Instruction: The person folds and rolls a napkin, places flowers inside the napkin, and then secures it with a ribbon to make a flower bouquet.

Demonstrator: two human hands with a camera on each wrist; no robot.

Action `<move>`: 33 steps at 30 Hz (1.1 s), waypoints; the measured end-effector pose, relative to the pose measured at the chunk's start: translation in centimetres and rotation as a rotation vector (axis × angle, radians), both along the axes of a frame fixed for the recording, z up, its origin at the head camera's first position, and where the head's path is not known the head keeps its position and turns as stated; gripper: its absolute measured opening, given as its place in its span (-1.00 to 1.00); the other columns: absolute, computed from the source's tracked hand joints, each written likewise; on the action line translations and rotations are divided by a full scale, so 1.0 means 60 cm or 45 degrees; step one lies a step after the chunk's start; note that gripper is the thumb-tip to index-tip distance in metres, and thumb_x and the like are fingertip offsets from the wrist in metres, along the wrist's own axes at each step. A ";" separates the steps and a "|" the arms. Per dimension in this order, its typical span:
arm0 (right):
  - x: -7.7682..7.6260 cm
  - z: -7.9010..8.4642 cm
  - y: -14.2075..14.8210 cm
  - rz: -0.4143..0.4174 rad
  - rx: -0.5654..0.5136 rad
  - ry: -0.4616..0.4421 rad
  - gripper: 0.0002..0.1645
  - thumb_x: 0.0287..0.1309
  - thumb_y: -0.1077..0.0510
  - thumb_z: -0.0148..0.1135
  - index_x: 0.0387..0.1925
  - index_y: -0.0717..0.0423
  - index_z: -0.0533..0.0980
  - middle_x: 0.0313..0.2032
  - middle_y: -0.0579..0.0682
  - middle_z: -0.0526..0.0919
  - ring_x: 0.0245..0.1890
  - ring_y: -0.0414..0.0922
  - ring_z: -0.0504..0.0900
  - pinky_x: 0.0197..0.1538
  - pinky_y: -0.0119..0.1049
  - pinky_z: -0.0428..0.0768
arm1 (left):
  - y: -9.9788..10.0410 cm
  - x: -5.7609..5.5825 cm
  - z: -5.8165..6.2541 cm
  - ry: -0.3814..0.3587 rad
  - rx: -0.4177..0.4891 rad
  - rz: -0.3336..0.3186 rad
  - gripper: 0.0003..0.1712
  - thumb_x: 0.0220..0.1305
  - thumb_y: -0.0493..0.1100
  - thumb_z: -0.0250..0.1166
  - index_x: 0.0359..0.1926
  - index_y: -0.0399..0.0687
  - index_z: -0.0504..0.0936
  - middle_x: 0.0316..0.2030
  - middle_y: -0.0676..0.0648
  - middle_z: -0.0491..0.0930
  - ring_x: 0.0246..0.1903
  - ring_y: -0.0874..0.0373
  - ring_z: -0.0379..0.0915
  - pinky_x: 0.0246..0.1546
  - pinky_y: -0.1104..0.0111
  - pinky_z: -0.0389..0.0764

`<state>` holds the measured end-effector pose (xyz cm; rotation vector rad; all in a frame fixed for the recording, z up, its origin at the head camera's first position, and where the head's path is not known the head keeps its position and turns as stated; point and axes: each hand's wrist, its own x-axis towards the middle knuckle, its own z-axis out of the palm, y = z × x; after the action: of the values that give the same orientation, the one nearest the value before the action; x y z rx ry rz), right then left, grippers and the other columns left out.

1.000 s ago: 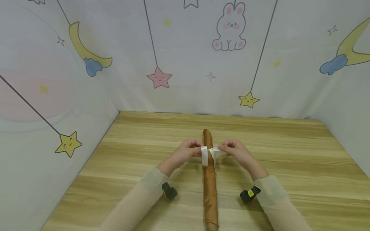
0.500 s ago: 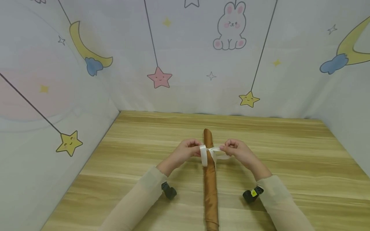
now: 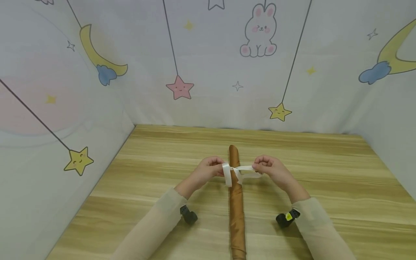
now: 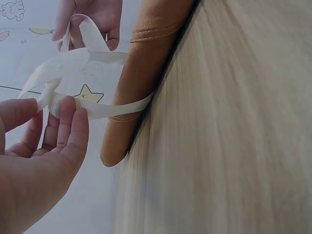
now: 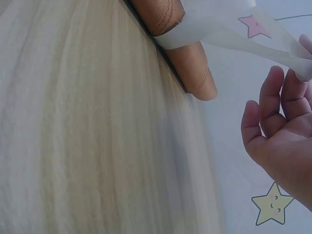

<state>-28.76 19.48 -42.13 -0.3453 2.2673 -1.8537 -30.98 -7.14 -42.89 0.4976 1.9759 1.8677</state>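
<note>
A long brown roll of satiny fabric (image 3: 237, 216) lies on the table, pointing away from me. Near its far end a white ribbon (image 3: 228, 175) passes around it, with a crossing on top. My left hand (image 3: 208, 171) pinches the ribbon between thumb and fingers just left of the roll; the left wrist view shows that pinch on the ribbon (image 4: 46, 97). To the right, my right hand (image 3: 271, 171) pinches a ribbon loop stretched out sideways from the crossing. In the right wrist view the ribbon (image 5: 234, 41) runs from the roll (image 5: 195, 68) to the fingertips.
The wood-grain table (image 3: 156, 155) extends to both sides of the roll. A pale cloth wall (image 3: 208, 108) printed with stars, moons and a rabbit rises behind and at the sides. Small black cameras (image 3: 188, 215) are strapped to both wrists over light sleeves.
My right hand has moved to the right, drawing the ribbon into a longer loop. The left hand has shifted slightly left with its part of the ribbon. The roll stays in place.
</note>
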 end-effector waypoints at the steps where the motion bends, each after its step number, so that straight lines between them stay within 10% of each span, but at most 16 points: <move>1: 0.000 0.000 0.002 0.002 0.016 0.000 -0.80 0.28 0.18 0.18 -0.20 0.29 0.50 -0.41 -0.24 0.59 -0.34 -0.27 0.53 -0.15 -0.37 0.49 | -0.001 0.000 0.000 0.000 0.001 0.002 -0.80 0.37 -0.32 0.09 -0.10 -0.41 0.48 -0.27 -0.09 0.58 -0.31 0.18 0.56 -0.05 0.18 0.60; 6: 0.003 0.004 0.009 0.015 0.132 -0.020 -0.50 0.27 0.13 0.21 0.07 0.48 0.46 -0.20 -0.18 0.66 -0.16 -0.23 0.57 0.04 -0.25 0.47 | -0.004 0.002 -0.001 0.014 0.003 -0.003 -0.79 0.37 -0.30 0.09 -0.10 -0.41 0.47 -0.24 -0.10 0.57 -0.29 0.17 0.56 -0.03 0.18 0.59; 16: 0.008 0.003 0.018 0.083 0.233 -0.041 -0.54 0.27 0.08 0.22 0.02 0.39 0.54 -0.11 0.00 0.66 -0.10 -0.12 0.58 0.02 -0.22 0.51 | -0.007 0.003 -0.004 0.015 0.006 0.007 -0.80 0.37 -0.30 0.07 -0.10 -0.40 0.47 -0.24 -0.09 0.57 -0.29 0.17 0.56 -0.02 0.16 0.58; 33: 0.010 -0.007 0.021 0.065 0.280 0.023 -0.66 0.32 0.10 0.17 -0.18 0.38 0.53 -0.43 -0.03 0.53 -0.38 -0.19 0.48 -0.29 -0.32 0.47 | -0.017 0.005 -0.008 0.006 0.020 0.045 -0.83 0.36 -0.33 0.09 -0.13 -0.41 0.48 -0.25 -0.08 0.57 -0.29 0.17 0.57 0.00 0.13 0.57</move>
<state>-28.16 20.74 -42.54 -0.3819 2.4195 -1.5636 -30.67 -8.14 -43.37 0.4748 1.9873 1.9062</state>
